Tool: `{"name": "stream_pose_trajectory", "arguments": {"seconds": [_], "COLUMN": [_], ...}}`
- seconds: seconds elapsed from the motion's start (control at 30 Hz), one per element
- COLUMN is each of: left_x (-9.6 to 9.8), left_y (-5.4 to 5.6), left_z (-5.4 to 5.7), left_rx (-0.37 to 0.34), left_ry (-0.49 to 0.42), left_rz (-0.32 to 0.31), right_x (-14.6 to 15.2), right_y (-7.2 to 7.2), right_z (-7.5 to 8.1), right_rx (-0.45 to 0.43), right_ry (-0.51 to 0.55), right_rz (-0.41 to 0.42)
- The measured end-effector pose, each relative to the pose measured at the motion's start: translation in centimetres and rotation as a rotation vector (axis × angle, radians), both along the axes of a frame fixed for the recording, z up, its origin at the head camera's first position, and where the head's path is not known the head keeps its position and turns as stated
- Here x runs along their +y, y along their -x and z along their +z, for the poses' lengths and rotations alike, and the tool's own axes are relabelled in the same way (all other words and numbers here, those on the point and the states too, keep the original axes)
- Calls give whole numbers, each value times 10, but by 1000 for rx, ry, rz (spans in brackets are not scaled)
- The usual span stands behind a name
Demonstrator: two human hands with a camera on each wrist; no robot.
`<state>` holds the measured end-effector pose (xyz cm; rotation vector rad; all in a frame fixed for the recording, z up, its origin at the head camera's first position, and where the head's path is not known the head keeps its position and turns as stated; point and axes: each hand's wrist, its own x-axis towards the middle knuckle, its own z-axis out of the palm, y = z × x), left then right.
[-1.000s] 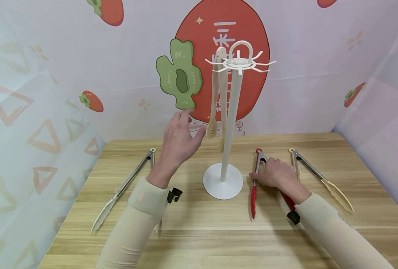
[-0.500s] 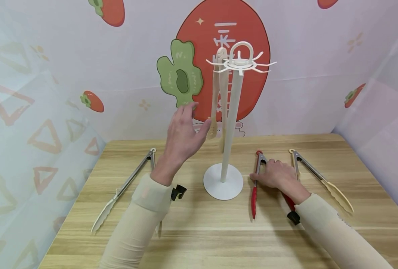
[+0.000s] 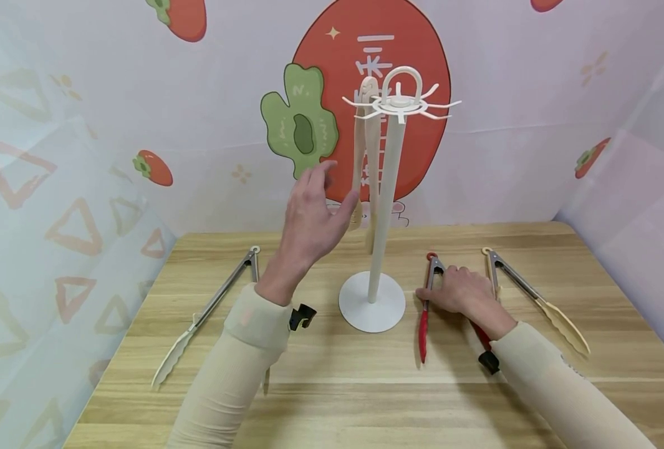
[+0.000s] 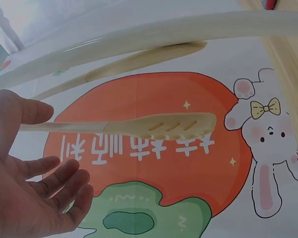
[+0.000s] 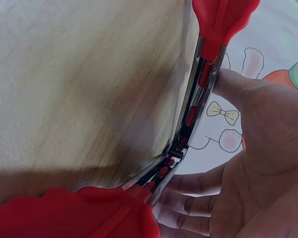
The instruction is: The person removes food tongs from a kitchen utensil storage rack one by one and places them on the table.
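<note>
My left hand [image 3: 312, 218] is raised with fingers apart, beside a pair of beige tongs [image 3: 373, 149] hanging from a white rack [image 3: 388, 181]. In the left wrist view one slotted arm of the beige tongs [image 4: 164, 126] passes between thumb and fingers, and contact cannot be made out. On the table, my right hand [image 3: 466, 292] holds spread red-tipped tongs [image 3: 423, 337]. In the right wrist view the thumb lies against one metal arm of the red tongs [image 5: 196, 104], and the fingers curl at the other arm.
White-tipped tongs [image 3: 177, 358] lie spread at the left, partly hidden by the left forearm. Cream-tipped tongs [image 3: 564, 324] lie spread at the right, close to the right hand. The rack's round base [image 3: 360, 315] stands mid-table. A printed cloth [image 3: 208, 168] hangs behind the table [image 3: 332, 411].
My left hand has moved slightly up and to the right, closer to the hanging beige tongs. The right hand and the red tongs stay where they were.
</note>
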<state>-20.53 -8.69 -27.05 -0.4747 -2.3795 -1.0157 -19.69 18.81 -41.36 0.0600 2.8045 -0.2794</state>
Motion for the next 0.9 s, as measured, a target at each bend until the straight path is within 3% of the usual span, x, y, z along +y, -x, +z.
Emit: {"name": "stream_pose_trajectory", "arguments": {"seconds": [0.23, 0.9], "left_x": [4, 17], "left_y": [0, 4], "left_z": [4, 4], "left_rx": [15, -26], "left_ry": [-49, -86], "left_rz": [-41, -94], "right_x": [-2, -1], "right_y": [-2, -14], "right_z": [2, 14], "right_rx": [9, 183], "right_ry": [-5, 43], "right_rz": [12, 76]}}
